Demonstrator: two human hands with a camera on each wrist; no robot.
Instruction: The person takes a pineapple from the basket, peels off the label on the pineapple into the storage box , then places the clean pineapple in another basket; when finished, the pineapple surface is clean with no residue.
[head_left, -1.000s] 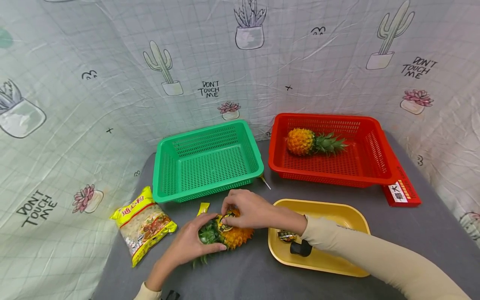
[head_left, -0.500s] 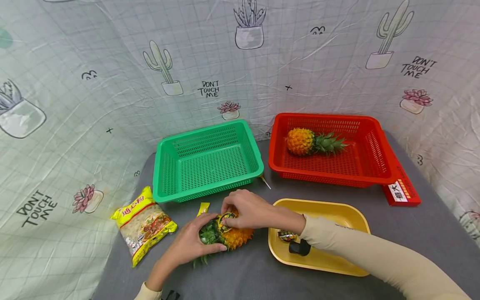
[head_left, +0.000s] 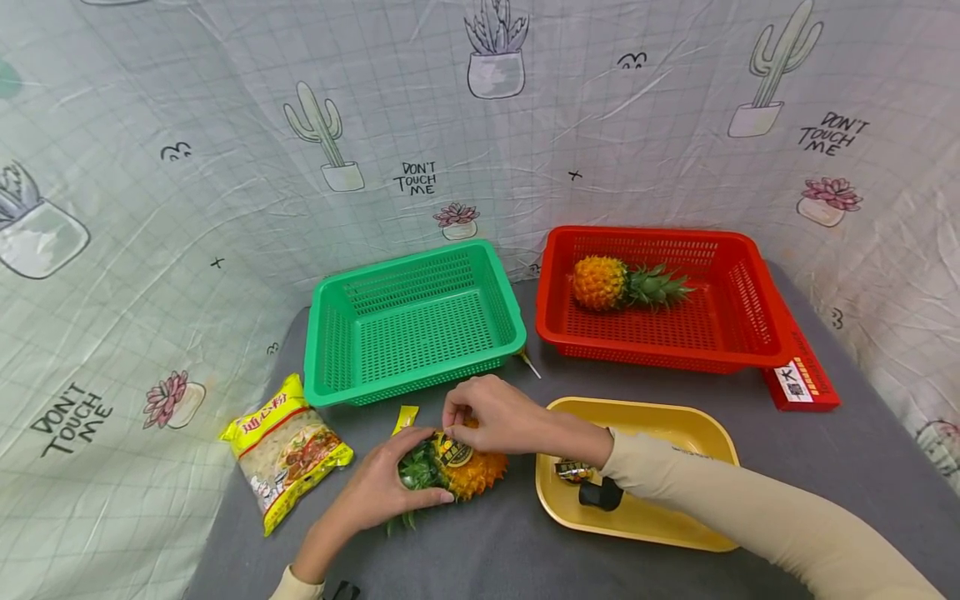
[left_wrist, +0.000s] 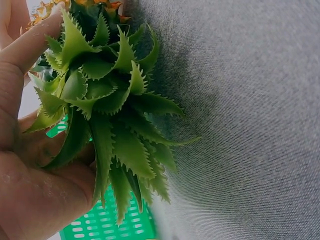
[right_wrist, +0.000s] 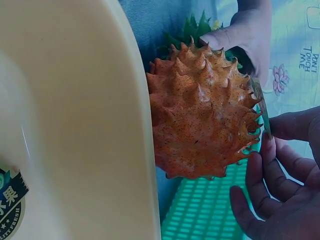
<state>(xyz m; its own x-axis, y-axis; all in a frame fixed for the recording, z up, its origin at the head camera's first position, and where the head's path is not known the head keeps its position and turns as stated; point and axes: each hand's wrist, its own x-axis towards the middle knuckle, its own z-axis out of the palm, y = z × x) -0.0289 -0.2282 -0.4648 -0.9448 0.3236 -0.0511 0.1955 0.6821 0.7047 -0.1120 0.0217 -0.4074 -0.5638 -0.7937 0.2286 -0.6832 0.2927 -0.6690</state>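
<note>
A toy-like orange pineapple (head_left: 480, 477) with a green crown lies on the table in front of the person. The left hand (head_left: 375, 482) grips it around the base of its crown; the left wrist view shows the serrated leaves (left_wrist: 115, 105) beside the palm. On the fruit's upper side is a round black-and-gold sticker (head_left: 454, 451). Its edge is pinched between thumb and fingertip of the right hand (head_left: 498, 417). Seen from the right wrist, the sticker (right_wrist: 261, 106) stands edge-on along the spiky body, partly away from it; how much still adheres is hard to tell.
A green basket (head_left: 341, 392) and a red basket (head_left: 652, 353) holding another pineapple (head_left: 600, 283) stand behind. At right is a yellow tray (head_left: 637, 540) with a sticker-labelled item (head_left: 573, 472). A noodle bag (head_left: 288, 454) lies left; a red box (head_left: 806, 387) sits far right.
The right thumb has shifted up from the sticker's face to its upper edge, and more of the sticker shows. The left hand and the pineapple have stayed put.
</note>
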